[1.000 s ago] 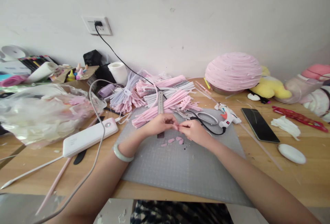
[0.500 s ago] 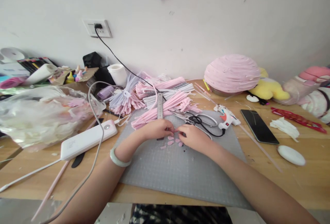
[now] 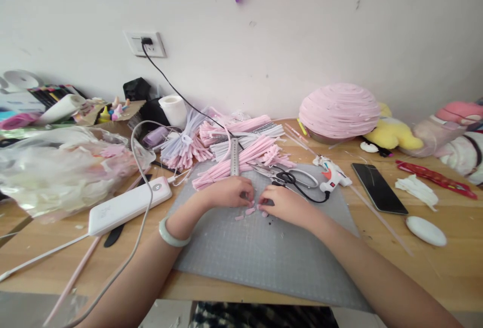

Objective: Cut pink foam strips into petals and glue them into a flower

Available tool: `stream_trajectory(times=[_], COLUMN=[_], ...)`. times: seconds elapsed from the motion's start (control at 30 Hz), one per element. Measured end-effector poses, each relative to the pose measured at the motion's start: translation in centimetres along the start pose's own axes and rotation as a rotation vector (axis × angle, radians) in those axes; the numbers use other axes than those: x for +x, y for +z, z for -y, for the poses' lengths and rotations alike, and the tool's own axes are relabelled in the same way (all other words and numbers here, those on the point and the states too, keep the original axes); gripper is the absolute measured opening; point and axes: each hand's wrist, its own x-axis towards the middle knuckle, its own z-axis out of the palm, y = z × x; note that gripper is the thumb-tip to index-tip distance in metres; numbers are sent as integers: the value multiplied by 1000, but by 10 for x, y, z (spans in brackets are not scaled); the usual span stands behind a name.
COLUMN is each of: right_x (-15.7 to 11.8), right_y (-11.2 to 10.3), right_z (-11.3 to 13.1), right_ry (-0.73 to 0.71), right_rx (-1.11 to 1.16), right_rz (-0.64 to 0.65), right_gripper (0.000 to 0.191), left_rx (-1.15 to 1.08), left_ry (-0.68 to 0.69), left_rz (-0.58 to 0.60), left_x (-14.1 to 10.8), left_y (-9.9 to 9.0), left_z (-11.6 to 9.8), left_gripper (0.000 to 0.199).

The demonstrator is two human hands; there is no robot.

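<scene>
Small pink pieces (image 3: 249,211) lie on the grey cutting mat (image 3: 271,257) between my hands. My left hand (image 3: 236,192), with a pale bangle on its wrist, is closed in a pinch at their upper left; what its fingertips hold is too small to make out. My right hand (image 3: 277,201) is pinched over the pieces on the right, its fingertips at a small pink piece. A metal ruler (image 3: 234,157) lies across a bundle of pink pipe cleaners (image 3: 215,169) behind my left hand. Scissors (image 3: 304,178) rest behind my right hand.
A white glue gun (image 3: 332,177), a phone (image 3: 379,187) and a white oval object (image 3: 426,231) are at the right. A pink dome (image 3: 339,110) stands at the back. At the left are a power bank (image 3: 130,206), its cable and a plastic bag (image 3: 64,167).
My hands were nearly touching over the pieces and are now a little apart. My right hand has come slightly lower, onto the right-hand pieces.
</scene>
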Motion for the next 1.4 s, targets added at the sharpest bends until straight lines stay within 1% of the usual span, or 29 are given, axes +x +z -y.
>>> stream_trajectory(times=[0.17,0.23,0.3,0.33,0.4,0.5,0.57,0.6,0.67,0.83,0.97,1.1,1.17,1.3,1.4], right_x=[0,-1,0,0,0,1,1,2,2,2,3,4,4,5,5], right_y=[0,0,-1,-1,-2,-4,-5,-6,-6,-3,-1,0,0,-2,-3], right_z=[-1,1,3,4,5,6,6,5,5,3,1,-2,-3,-4,-5], right_ry=[8,39,89,113,137,130,130,133,142,137,119,135,160,196,200], right_rx=[-27,-37,-18,1,25,-16,-68,-92,-134,-195,-238,-286,-307,-329,-306], right_rz=[-7,-15,-28,-35,-50,-91,-144,-172,-209,-210,-241,-232,-225,-196,-178], right_gripper=[14,15,19,23,27,21,19,19,18,18,21,22,24,26,25], left_rx=[7,7,31,61,163,335,397,406,389,279,269,335,389,494,531], left_ry=[3,-3,-48,-100,-258,-562,-746,-817,-895,-916,-922,-937,-957,-924,-877], left_rz=[13,4,-27,-53,-124,-198,-184,-166,-136,-122,-148,-178,-212,-279,-282], left_x=[2,1,1,0,-2,-4,-5,-5,-5,-3,-3,-5,-7,-9,-10], left_y=[2,0,-3,-5,-9,-12,-11,-10,-8,-6,-8,-10,-10,-10,-10], left_z=[-3,-5,-6,-7,-7,-6,-5,-5,-4,-3,-4,-2,1,5,8], left_gripper=[9,12,15,16,20,37,48,52,53,46,42,46,48,38,32])
